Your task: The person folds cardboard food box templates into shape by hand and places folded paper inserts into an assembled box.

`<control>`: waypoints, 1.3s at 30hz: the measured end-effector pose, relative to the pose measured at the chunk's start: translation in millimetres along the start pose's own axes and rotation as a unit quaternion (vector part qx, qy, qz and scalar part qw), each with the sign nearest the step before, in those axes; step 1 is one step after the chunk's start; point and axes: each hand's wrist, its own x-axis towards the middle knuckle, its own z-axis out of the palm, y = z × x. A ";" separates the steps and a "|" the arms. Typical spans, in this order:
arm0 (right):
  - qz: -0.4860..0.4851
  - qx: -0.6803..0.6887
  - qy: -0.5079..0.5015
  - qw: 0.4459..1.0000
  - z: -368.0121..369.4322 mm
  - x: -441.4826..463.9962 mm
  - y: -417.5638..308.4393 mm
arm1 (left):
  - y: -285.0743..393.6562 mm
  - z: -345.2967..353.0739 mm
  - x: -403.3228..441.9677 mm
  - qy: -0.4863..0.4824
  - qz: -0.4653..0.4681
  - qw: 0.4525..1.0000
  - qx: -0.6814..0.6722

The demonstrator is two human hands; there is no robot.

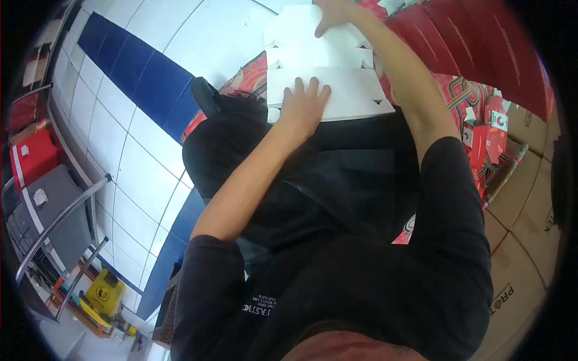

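Note:
A white, unfolded cardboard box blank (355, 90) with creases and small cut-outs along its sides lies in front of my folded legs. Its near edge looks thick; I cannot tell whether several sheets lie stacked. My left hand (304, 109) rests flat on the near panel, fingers spread. At the far end, my right hand (335, 15) reaches over the blank from the right, its thumb apart and pointing down onto the white surface. The picture's top edge cuts off part of that hand's fingers.
A red patterned mat (451, 90) lies under me. At right are dark red stacked sheets (457, 39), red boxes (489, 135) and brown cartons (518, 234). To the left, white floor tiles (144, 156), a metal-framed rack (60, 210) and a yellow case (105, 293) appear.

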 end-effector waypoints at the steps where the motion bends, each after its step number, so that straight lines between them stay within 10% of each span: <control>1: -0.023 0.068 -0.029 0.997 1.2 10.4 15.0 | 0.8 0.8 0.4 -0.006 -0.004 1.000 0.011; 10: -0.157 -0.003 0.207 0.966 -14.8 -11.0 -7.9 | 6.3 11.7 -1.0 0.027 -0.005 0.998 0.049; 14: -0.163 0.069 0.014 0.984 -53.7 -9.1 -20.9 | 7.9 8.1 -0.5 0.004 -0.008 0.999 0.033; 20: -0.101 0.101 0.016 0.990 -26.8 -19.2 -28.7 | 4.9 9.8 1.1 -0.012 -0.007 1.000 0.022; 22: 0.049 -0.006 0.000 0.999 -31.6 -46.0 -72.3 | 2.3 20.5 0.6 0.015 0.000 0.999 0.038; 23: 0.010 -0.046 0.174 0.984 6.5 -53.5 -69.6 | 2.2 19.8 0.9 0.016 -0.004 0.999 0.030; 39: 0.067 -0.001 0.261 0.963 47.7 -145.3 -152.7 | 3.3 11.7 -5.7 0.032 0.007 0.999 -0.006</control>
